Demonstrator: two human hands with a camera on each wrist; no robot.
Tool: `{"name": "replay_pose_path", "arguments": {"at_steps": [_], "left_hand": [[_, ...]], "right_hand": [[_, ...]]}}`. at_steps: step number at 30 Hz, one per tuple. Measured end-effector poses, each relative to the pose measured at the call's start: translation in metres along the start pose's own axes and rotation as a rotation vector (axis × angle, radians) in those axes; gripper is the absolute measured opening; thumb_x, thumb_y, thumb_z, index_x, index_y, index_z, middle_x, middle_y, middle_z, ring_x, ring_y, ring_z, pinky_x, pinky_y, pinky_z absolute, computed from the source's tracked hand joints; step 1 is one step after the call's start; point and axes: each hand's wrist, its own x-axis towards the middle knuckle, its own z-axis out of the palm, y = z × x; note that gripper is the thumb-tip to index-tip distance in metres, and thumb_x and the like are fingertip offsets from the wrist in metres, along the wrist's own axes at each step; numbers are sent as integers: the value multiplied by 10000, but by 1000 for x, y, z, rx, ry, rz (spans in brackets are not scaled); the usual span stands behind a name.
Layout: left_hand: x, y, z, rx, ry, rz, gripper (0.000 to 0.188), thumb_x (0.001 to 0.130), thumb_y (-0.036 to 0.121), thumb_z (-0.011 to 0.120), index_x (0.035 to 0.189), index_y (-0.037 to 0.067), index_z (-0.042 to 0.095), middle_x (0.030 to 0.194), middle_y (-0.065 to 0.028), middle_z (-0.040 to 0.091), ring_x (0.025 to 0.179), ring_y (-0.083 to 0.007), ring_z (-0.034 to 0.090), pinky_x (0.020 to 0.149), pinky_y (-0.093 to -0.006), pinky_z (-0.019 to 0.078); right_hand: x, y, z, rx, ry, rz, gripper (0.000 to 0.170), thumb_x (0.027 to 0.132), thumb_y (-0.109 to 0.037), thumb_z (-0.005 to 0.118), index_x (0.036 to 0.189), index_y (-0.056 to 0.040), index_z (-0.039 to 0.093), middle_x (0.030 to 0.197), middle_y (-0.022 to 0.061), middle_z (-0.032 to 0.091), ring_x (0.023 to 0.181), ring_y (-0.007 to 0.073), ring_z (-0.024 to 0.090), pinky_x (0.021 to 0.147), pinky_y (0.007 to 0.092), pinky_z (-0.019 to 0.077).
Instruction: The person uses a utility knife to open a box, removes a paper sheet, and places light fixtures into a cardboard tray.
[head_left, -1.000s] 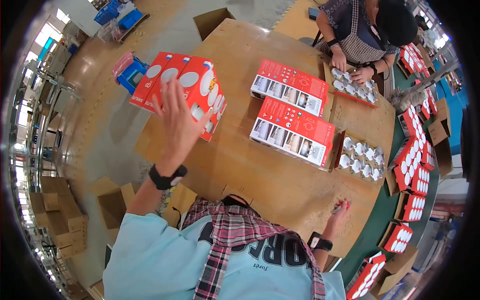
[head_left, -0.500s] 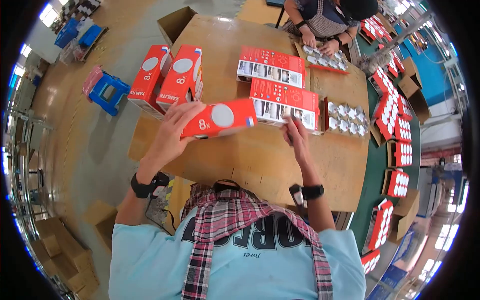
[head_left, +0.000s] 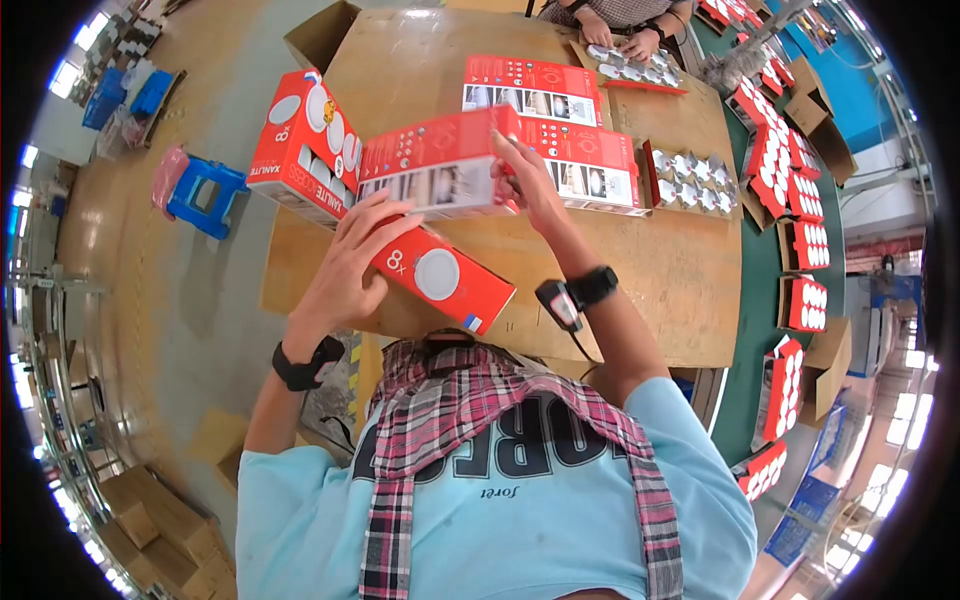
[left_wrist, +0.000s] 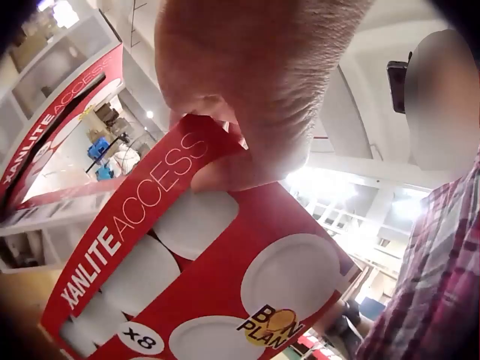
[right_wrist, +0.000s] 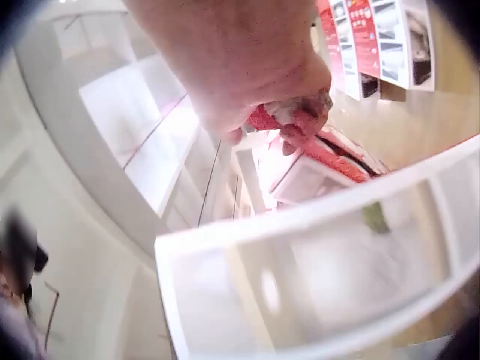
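Note:
My left hand (head_left: 352, 265) grips one end of a red light-bulb box (head_left: 475, 290), tilted near the table's front edge. In the left wrist view, the thumb and fingers pinch the top edge of this box (left_wrist: 210, 277), by the XANLITE ACCESS lettering. My right hand (head_left: 535, 185) is at the right end of a second bulb box (head_left: 425, 165), which is blurred and shows its photo-printed side. Curled fingers of that hand hold a small red-and-grey object (right_wrist: 281, 114), its kind unclear. A third bulb box (head_left: 305, 150) stands upright at the left edge.
Two bulb boxes lie behind my right hand, the farther box (head_left: 530, 90) and the nearer box (head_left: 590, 165). An open carton of bulbs (head_left: 690, 180) sits right of them. Another person's hands (head_left: 620, 42) work over a carton at the back. Boxes (head_left: 803, 245) line the green conveyor (head_left: 735, 340).
My left hand has turned its box toward the table's front. The second box has left its upright place and swung right, photo side showing. My right hand has moved up and left to it.

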Motion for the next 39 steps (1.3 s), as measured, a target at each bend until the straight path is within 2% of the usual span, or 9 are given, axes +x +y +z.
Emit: {"name": "replay_pose_path", "arguments": {"at_steps": [4, 7, 11, 12, 15, 24, 30, 33, 39], "left_hand": [[-5, 2, -2, 16, 70, 21, 593, 700, 71, 571, 1290, 69, 512, 1419, -155, 349, 1366, -346, 240, 1124, -448, 212], [-4, 5, 14, -102, 240, -92, 587, 770, 143, 564, 1337, 40, 451, 1452, -195, 275, 1372, -359, 195, 1123, -455, 176], [0, 10, 54, -447, 598, -399, 596, 858, 167, 629, 1367, 21, 355, 1337, -162, 386, 1216, -244, 430, 1010, -388, 376], [2, 13, 57, -539, 647, -417, 561, 877, 135, 631, 1351, 24, 353, 1252, -117, 446, 1082, -165, 515, 915, -320, 450], [13, 6, 55, -779, 590, -435, 527, 892, 122, 607, 1346, 27, 357, 1203, -102, 481, 1025, -146, 539, 897, -299, 458], [44, -6, 42, -875, 346, -362, 398, 872, 91, 507, 1258, 36, 423, 1124, -81, 551, 981, -98, 580, 843, -248, 478], [46, 0, 49, -838, 452, -484, 301, 914, 139, 512, 1190, 27, 470, 1075, -65, 559, 915, -71, 583, 769, -221, 498], [49, 0, 52, -790, 484, -484, 270, 930, 156, 523, 1164, 28, 490, 1050, -55, 565, 891, -65, 582, 756, -220, 500], [52, 8, 47, -754, 467, -502, 251, 937, 159, 534, 1149, 28, 500, 1016, -55, 579, 885, -57, 578, 738, -216, 499]], "right_hand": [[39, 39, -7, -235, 5, -92, 450, 860, -460, 600, 991, -40, 505, 717, 30, 528, 507, 61, 441, 414, 215, 311], [22, 57, -13, -132, -46, 166, 432, 862, -415, 598, 1019, -30, 481, 766, 37, 535, 527, 63, 455, 429, 225, 326], [-14, 45, -21, -145, -143, 79, 304, 931, -309, 524, 1005, -20, 467, 822, 28, 542, 568, 65, 488, 466, 222, 350], [-23, 35, -20, -111, -184, 13, 255, 977, -292, 465, 1016, -44, 505, 750, 3, 527, 555, 54, 485, 459, 215, 338], [-31, 12, -28, -152, -417, -91, 222, 985, -244, 456, 984, -37, 537, 774, 13, 540, 609, 69, 532, 524, 224, 425], [-57, -66, -16, -353, -681, 44, 272, 959, -217, 487, 1089, -12, 609, 618, 24, 586, 457, 56, 481, 419, 213, 371], [-60, -58, -12, -328, -722, 97, 263, 935, -185, 492, 1049, 15, 620, 606, 35, 579, 451, 72, 483, 422, 231, 374], [-56, -53, -11, -311, -703, 78, 280, 972, -187, 490, 1151, 3, 591, 617, 22, 572, 443, 47, 442, 411, 206, 340], [-57, -48, -7, -296, -632, 58, 268, 916, -184, 499, 1038, 18, 628, 615, 53, 580, 474, 98, 531, 452, 252, 427]]}}
